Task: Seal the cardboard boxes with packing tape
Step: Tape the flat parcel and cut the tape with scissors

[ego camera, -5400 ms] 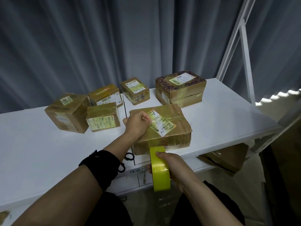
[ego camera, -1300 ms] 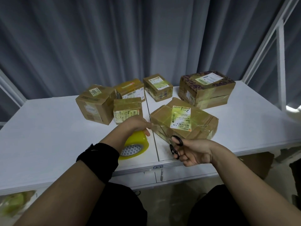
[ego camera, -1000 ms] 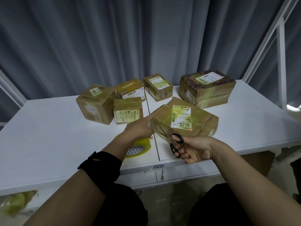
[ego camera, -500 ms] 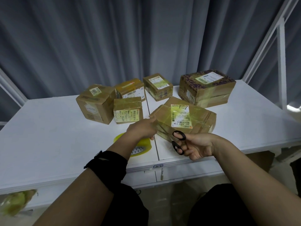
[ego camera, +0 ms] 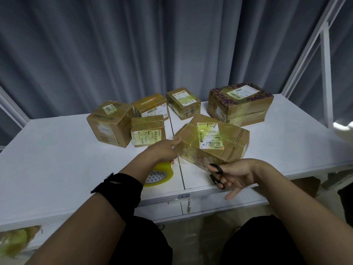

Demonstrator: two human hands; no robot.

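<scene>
Pinching tape at the box in left grip, clamping scissors in right grip, risking wrinkled tape through lost tension.

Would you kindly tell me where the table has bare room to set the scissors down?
The table is bare left of the plain box and tape roll, and again right of the near box, before the patterned box. The middle, between those patches, is crowded.
</scene>
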